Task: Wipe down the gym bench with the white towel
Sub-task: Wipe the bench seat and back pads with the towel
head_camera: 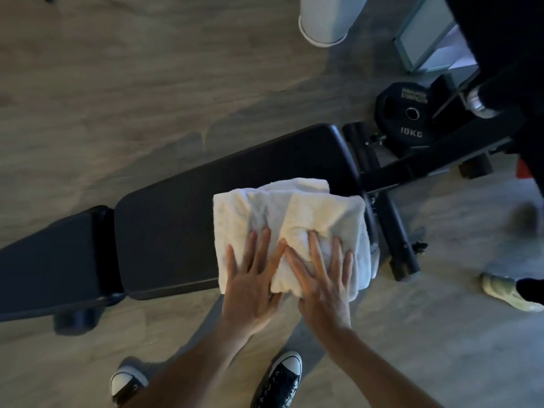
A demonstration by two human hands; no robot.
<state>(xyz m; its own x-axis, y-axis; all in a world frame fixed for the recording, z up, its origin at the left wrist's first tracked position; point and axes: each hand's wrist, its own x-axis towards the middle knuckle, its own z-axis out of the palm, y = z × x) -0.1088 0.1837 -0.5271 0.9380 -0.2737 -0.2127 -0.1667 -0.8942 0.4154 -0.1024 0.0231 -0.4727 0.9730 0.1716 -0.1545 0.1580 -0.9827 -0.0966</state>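
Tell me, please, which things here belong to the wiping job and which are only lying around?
For the job:
towel, spread on the bench
bench
left hand and right hand, both flat on the towel

Lying around:
10 kg plate on the floor past the bench end
white cylinder
pale shoe at the right edge

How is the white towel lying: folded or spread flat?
Loosely folded: the white towel shows overlapping layers and creases under both hands on the bench.

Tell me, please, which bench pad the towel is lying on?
The white towel lies on the longer pad, nearer the weight plate; the shorter pad is bare.
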